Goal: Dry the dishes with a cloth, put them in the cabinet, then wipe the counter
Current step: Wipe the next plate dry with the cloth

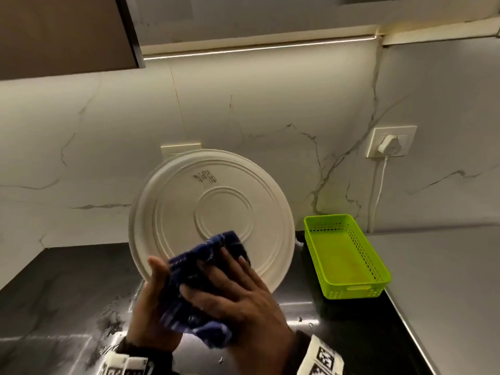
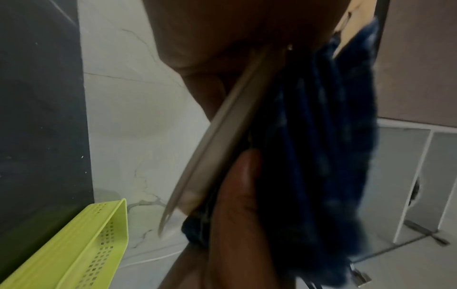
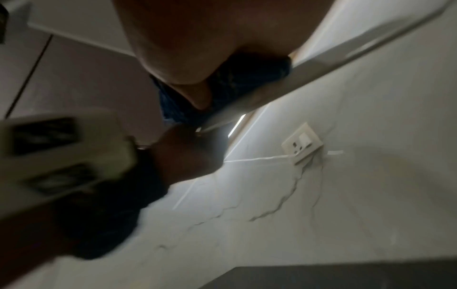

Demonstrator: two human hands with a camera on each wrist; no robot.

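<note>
**Plate held up over the counter, cloth pressed to its back**

Marble-veined wall (image 1: 270,109) rises behind a dark, wet-looking counter (image 1: 67,288). Held upright above the counter is a white plate (image 1: 211,196), its ringed underside facing the person. The left hand (image 1: 151,304) grips the plate's lower left rim, thumb on the near face and fingers curled behind. The right hand (image 1: 238,293) lies with straight, spread fingers on a dark blue checked cloth (image 1: 205,269), pressing it against the plate's lower part; the cloth bunches and hangs below the rim between both hands. Right of the plate, on the counter, sits a green basket (image 1: 378,277). Above the basket, on the wall, is a socket (image 1: 391,140) with a white plug and cord. Above and left of the plate hangs a brown cabinet (image 1: 62,31).
</note>
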